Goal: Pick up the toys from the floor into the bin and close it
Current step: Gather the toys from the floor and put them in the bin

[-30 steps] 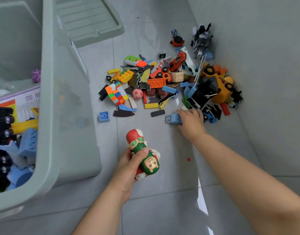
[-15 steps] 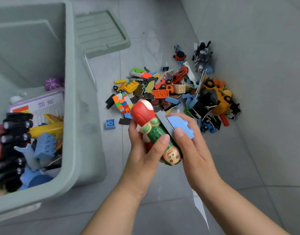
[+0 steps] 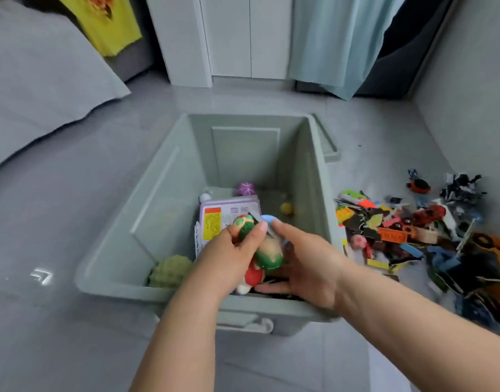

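Swinging away from the floor, you have brought both hands over the open bin (image 3: 115, 287). Your left hand (image 3: 229, 256) has its fingers wrapped round the green-and-red figures (image 3: 267, 254). Your right hand (image 3: 308, 267) cups a blue block (image 3: 268, 219) against them, above toys already inside. This handful looks ready to drop. The toy pile (image 3: 412, 239) waits on the floor at the right, and the lid (image 3: 328, 148) is off.

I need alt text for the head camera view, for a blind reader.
Two hands hold toys over an open grey-green bin: the left hand grips a red-and-green figure toy, and the right hand holds a blue piece against it. A colourful toy pile lies on the floor to its right.
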